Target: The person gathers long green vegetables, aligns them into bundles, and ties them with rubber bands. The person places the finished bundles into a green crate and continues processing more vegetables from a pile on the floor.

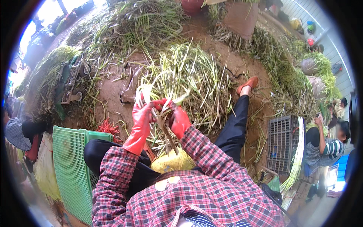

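Note:
Both of my hands wear red rubber gloves and meet in front of my body. My left hand [141, 119] is closed around a small bunch of pale vegetable stalks [139, 98], their white ends showing above the glove. Fingers of my right hand [179, 119] pinch withered brown leaves [164, 124] that hang down between the two hands. Just beyond them lies a large heap of long green stalks [192, 76], many with dry, straw-coloured parts. Below the hands, between my legs, is a yellow sack [173, 161] bearing writing.
A green plastic mesh crate [69, 167] stands at my left, beside red ties [109, 129]. To my right, cleaned stalks [296, 159] lie along a dark plastic crate [279, 144]. More stalk piles [136, 25] cover the earth floor. Other people [326, 144] sit at both sides.

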Available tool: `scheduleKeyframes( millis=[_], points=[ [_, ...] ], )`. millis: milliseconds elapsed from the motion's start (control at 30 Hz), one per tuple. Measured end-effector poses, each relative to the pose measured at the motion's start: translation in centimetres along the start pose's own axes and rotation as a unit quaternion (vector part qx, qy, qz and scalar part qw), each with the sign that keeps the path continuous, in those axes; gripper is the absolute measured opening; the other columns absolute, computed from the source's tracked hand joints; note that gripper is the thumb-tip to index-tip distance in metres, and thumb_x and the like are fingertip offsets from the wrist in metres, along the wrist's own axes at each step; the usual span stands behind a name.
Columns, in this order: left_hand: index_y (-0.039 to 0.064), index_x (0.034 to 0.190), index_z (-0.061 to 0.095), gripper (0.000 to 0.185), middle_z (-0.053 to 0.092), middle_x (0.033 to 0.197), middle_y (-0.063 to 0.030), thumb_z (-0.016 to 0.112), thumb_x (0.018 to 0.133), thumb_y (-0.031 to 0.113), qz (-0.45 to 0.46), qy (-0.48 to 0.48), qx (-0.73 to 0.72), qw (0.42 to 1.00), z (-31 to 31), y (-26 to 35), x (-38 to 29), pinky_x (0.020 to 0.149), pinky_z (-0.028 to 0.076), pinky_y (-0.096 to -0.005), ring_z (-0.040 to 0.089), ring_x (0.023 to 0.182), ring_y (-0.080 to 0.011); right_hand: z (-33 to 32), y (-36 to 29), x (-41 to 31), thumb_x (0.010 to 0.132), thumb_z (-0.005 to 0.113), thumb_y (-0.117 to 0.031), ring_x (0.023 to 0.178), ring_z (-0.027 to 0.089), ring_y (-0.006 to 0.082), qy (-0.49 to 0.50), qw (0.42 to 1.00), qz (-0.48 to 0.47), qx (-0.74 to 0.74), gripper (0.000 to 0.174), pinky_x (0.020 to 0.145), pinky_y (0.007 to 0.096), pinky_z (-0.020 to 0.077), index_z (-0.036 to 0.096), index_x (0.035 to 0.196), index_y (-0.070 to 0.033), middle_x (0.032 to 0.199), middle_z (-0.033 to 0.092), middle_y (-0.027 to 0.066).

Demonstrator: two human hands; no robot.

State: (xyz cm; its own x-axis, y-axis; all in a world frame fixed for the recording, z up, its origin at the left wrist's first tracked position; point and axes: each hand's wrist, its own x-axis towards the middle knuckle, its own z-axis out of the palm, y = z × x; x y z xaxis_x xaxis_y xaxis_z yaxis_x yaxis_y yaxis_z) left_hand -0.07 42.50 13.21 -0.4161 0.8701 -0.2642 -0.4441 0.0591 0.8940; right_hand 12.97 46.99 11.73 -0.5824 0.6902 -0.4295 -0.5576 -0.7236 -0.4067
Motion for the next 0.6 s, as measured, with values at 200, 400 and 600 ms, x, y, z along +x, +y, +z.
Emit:
scheduleKeyframes(
  millis=[200,400,600],
  points=[
    [0.006,0.099,0.062,0.014,0.072,0.087,-0.0043,0.064,0.091,0.017,0.072,0.057,0.015,0.996,-1.5,2.5,1.8,0.045,0.045,-0.0189,0.046,0.048,-0.0021,0.2,-2.7,-1.2,0.095,0.058,-0.026,0.105,0.065,0.0218,-0.006,0.985,-0.120,-0.127,0.032,0.080,0.0333,0.0568,0.061,0.116,-0.002,0.115,0.066,0.0143],
    [0.008,0.104,0.062,0.020,0.070,0.083,-0.0011,0.068,0.089,0.020,0.053,-0.060,0.071,0.994,0.7,2.8,0.3,0.046,0.040,-0.0176,0.050,0.050,-0.0034,2.5,-3.6,-0.7,0.092,0.064,-0.021,0.076,0.060,0.0079,0.013,0.955,-0.131,-0.266,0.021,0.064,0.0235,0.0486,0.070,0.107,-0.008,0.094,0.071,0.0010],
    [0.011,0.112,0.060,0.028,0.068,0.098,0.0004,0.070,0.087,0.015,0.031,-0.094,-0.047,0.994,2.0,2.4,-0.3,0.068,0.055,-0.0259,0.066,0.084,-0.0107,4.2,-3.5,0.0,0.094,0.062,-0.015,0.080,0.061,0.0067,-0.042,0.936,-0.164,-0.310,0.022,0.074,0.0206,0.0476,0.068,0.110,-0.001,0.097,0.071,0.0031]
  ],
)
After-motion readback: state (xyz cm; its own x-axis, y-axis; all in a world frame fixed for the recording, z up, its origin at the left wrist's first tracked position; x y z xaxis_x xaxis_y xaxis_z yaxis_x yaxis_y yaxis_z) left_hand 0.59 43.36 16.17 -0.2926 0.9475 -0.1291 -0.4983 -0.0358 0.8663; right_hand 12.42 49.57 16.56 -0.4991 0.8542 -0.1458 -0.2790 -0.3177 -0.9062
